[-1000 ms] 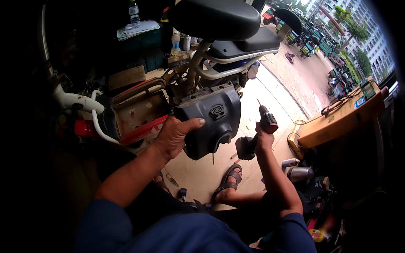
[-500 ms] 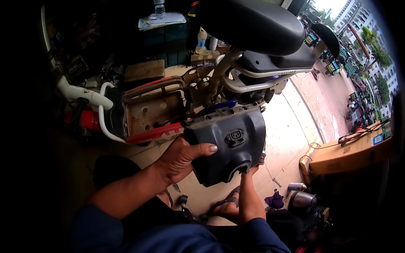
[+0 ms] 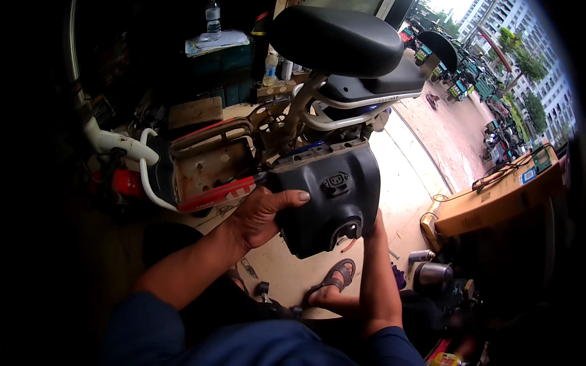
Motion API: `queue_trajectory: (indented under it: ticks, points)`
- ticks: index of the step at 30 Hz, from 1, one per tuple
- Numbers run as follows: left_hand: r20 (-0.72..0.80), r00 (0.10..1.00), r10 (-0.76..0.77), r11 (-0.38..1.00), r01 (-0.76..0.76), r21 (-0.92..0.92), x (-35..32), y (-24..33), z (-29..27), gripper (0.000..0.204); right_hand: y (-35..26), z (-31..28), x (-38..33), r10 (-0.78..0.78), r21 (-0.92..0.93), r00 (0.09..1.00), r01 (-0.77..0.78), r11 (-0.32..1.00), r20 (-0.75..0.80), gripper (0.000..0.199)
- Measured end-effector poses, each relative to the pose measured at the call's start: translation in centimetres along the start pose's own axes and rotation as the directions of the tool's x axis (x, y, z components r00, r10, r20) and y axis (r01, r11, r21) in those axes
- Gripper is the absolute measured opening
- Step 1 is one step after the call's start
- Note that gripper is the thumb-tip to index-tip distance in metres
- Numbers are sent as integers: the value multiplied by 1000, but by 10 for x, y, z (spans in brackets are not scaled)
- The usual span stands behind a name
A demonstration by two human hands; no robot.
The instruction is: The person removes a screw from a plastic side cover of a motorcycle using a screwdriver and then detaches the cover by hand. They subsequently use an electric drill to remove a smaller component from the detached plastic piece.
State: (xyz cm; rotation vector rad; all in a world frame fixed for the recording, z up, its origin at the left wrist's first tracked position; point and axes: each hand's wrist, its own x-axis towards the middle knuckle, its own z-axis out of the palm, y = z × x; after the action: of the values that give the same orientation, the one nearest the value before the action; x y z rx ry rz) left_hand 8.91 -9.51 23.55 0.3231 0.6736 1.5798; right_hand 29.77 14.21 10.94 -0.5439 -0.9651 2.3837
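The dark plastic cover [image 3: 329,201] sits under the black seat [image 3: 336,39], against the scooter frame [image 3: 213,161]. Your left hand [image 3: 262,216] clamps its edge, thumb on top, steadying it; your right hand [image 3: 373,221] reaches behind, its grip hidden.

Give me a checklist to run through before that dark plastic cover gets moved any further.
1. Left hand grips the dark plastic cover at its left edge: ok.
2. Right hand has a hold on it: cannot tell, hidden behind the cover.
3. Cover's top edge meets the frame under the black seat: cannot tell.
4. Sandalled foot lies directly below the cover: not ok.
5. Small parts lie on the floor near the foot: not ok.
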Motion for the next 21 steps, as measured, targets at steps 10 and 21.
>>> queue_trajectory:
  ticks: [10,21]
  points:
    - [189,981,-47,982,80,-172,-7,7,20,48,-131,101,-66,118,-643,991,-53,764,60,95]
    - [143,988,61,992,-44,-118,-16,-16,22,67,-102,113,-67,-36,-670,999,12,743,-22,49]
